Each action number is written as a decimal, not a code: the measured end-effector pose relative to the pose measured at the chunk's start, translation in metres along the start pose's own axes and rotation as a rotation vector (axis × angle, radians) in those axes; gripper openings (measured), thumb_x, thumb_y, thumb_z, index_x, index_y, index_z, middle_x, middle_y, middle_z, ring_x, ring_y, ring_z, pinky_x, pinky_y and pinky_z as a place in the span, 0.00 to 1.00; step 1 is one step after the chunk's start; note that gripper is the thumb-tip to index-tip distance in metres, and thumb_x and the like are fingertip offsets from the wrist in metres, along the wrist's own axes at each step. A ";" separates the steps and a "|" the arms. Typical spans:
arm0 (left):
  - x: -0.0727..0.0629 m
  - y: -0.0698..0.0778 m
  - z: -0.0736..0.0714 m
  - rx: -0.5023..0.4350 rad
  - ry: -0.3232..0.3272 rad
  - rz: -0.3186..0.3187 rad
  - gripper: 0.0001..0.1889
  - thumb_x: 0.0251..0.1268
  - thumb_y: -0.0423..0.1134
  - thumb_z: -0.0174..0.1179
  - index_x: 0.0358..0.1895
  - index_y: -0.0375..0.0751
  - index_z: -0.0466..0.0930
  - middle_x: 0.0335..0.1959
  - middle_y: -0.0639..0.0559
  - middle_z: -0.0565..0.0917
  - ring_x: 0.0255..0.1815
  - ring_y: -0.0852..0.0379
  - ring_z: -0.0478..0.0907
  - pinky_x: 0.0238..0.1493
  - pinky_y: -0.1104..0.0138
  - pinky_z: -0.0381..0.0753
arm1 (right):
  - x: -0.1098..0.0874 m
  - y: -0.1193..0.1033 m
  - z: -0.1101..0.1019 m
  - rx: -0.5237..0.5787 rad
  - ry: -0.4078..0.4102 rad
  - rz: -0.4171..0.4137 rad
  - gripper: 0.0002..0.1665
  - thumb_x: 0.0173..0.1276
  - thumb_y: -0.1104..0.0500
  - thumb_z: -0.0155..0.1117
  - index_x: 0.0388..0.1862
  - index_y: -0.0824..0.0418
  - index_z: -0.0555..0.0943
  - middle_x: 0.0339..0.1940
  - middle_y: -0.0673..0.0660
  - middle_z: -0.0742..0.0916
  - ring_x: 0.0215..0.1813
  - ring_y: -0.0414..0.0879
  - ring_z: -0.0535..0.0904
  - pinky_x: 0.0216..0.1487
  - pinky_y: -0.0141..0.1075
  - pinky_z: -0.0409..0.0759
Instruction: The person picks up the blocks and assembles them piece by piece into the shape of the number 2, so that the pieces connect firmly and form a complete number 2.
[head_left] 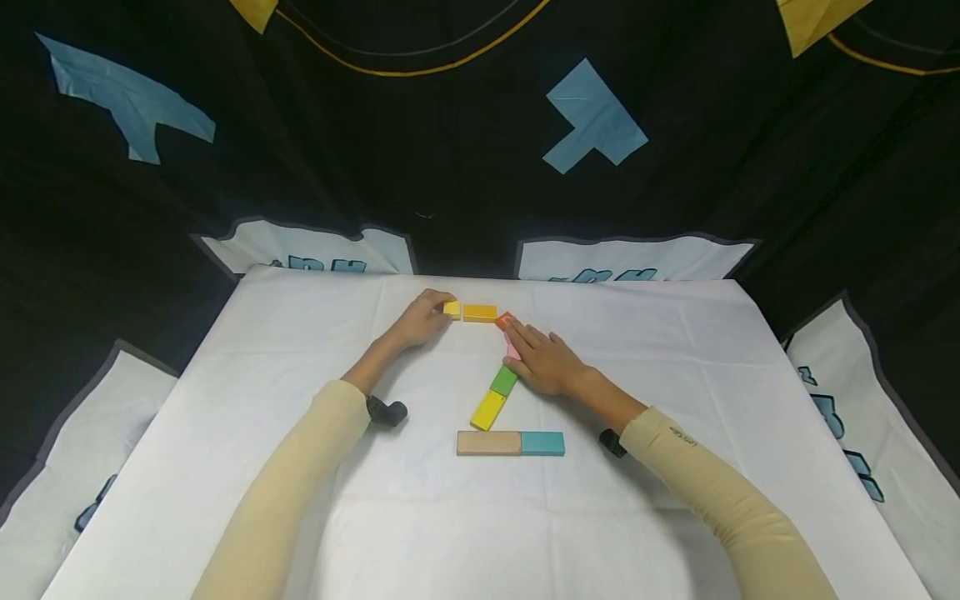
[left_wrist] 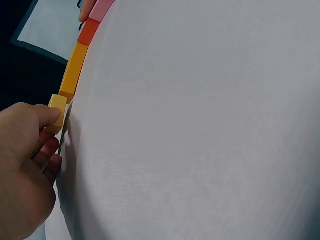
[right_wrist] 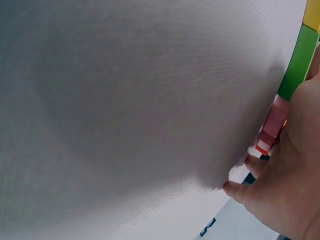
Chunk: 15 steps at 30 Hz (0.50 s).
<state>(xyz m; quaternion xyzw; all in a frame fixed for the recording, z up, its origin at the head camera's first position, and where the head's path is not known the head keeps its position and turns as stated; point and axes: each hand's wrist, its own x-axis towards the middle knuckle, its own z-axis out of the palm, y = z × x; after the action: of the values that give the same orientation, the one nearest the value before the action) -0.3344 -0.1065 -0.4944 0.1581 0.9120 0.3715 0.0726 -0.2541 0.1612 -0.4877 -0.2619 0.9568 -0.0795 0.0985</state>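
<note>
My left hand (head_left: 422,321) pinches a small yellow block (left_wrist: 57,112) between thumb and fingers, at the left end of an orange-yellow block (head_left: 480,313). To the right of that lies a red block (head_left: 502,320), followed by a pink block (head_left: 513,352), a green block (head_left: 504,381) and a longer yellow block (head_left: 488,410) in a slanting line. With its fingers extended, my right hand (head_left: 551,364) rests along the red and pink blocks, its fingertips on the red one and its thumb near the green one. It partly hides the pink block.
Below the slanting line, a beige block (head_left: 489,443) and a blue block (head_left: 543,443) lie end to end. All the blocks are on a white cloth-covered table (head_left: 420,525). A black curtain (head_left: 450,167) with blue and yellow patches hangs behind its far edge.
</note>
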 end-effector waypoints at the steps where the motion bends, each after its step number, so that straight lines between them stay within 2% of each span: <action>1: 0.000 0.001 0.000 0.004 -0.002 0.000 0.21 0.74 0.33 0.54 0.67 0.35 0.73 0.65 0.39 0.71 0.66 0.44 0.68 0.70 0.54 0.66 | 0.000 0.000 0.001 0.001 0.002 0.001 0.43 0.80 0.38 0.41 0.83 0.57 0.44 0.83 0.56 0.50 0.79 0.59 0.53 0.73 0.63 0.53; 5: -0.002 0.004 0.001 0.008 -0.004 -0.001 0.21 0.73 0.33 0.54 0.67 0.34 0.72 0.66 0.38 0.71 0.67 0.43 0.68 0.71 0.54 0.65 | 0.001 0.002 0.003 0.000 0.002 0.006 0.43 0.80 0.38 0.40 0.83 0.55 0.44 0.83 0.55 0.49 0.79 0.59 0.52 0.73 0.63 0.52; 10: -0.004 0.005 0.001 0.017 0.005 0.036 0.20 0.72 0.31 0.54 0.65 0.32 0.73 0.64 0.37 0.72 0.66 0.41 0.68 0.70 0.53 0.65 | 0.002 0.005 0.006 0.001 0.008 -0.001 0.43 0.80 0.37 0.39 0.83 0.54 0.43 0.83 0.53 0.48 0.79 0.58 0.52 0.73 0.63 0.52; 15: -0.003 0.004 0.001 0.032 -0.007 0.043 0.20 0.72 0.31 0.54 0.65 0.33 0.74 0.64 0.37 0.72 0.67 0.42 0.68 0.71 0.52 0.64 | 0.001 0.002 0.002 0.002 0.010 -0.001 0.43 0.80 0.37 0.40 0.83 0.55 0.44 0.83 0.54 0.49 0.79 0.58 0.53 0.73 0.62 0.53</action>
<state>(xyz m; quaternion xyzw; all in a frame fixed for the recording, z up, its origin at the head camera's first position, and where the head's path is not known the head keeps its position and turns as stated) -0.3304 -0.1037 -0.4923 0.1800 0.9140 0.3576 0.0651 -0.2557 0.1625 -0.4907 -0.2619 0.9570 -0.0817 0.0939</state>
